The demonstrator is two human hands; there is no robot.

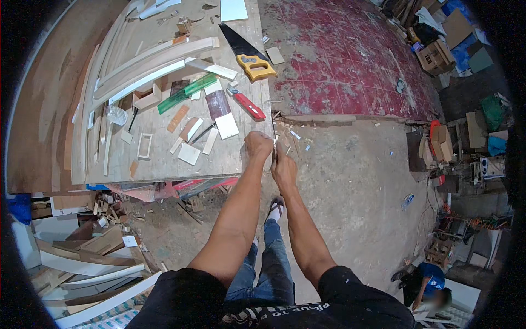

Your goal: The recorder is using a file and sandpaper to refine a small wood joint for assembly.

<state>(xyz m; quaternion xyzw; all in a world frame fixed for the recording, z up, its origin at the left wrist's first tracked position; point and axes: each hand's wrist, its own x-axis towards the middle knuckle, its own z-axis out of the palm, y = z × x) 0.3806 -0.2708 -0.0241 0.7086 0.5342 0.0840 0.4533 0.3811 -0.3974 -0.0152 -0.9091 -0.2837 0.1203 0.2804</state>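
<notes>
At the right edge of the wooden worktable (219, 156), my left hand (258, 144) is closed, its knuckles up, resting by the corner. My right hand (284, 169) is closed just beside it, off the table's edge. A small pale bit shows between the two hands, too small to name. Closest to my left hand lie a red utility knife (249, 105) and a white rectangular block (227, 126). Farther off is a handsaw (254, 64) with a yellow handle and black blade.
A green ruler (187, 93), long wood strips (153, 57) and a small wooden frame (145, 146) lie on the table. Scrap boards (93, 263) are piled at lower left. A person in a blue shirt (432, 276) crouches at lower right. Cardboard boxes (436, 57) stand far right.
</notes>
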